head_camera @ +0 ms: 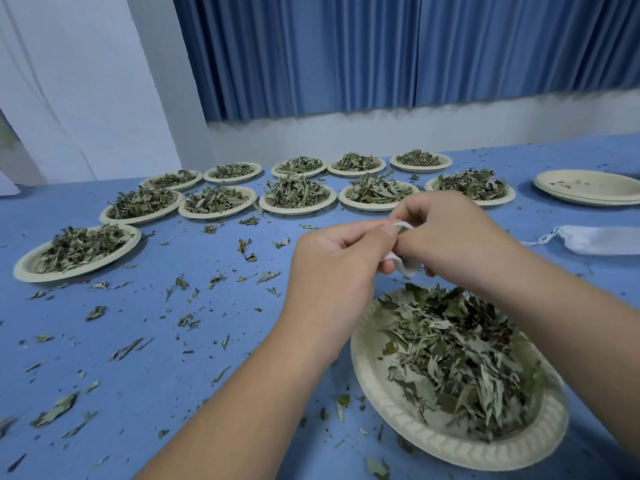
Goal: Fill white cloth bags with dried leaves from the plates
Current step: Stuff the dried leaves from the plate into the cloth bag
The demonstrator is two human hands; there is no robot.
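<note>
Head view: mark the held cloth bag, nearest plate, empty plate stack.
held cloth bag (403, 268), head view, exposed lower fold
nearest plate (363, 368), head view, bare left rim
empty plate stack (585, 199), head view, near rim

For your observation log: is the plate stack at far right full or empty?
Almost empty: the plate stack shows bare bottom with only a few crumbs.

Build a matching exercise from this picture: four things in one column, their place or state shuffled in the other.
Things:
1. held bag
2. spare bag
3. plate stack
4. nearest plate

Place or state:
A. almost bare, far right
B. heaped with leaves
C. pinched by the left hand and right hand
D. lying flat at the right edge

Pairs: 1-C, 2-D, 3-A, 4-B
</note>
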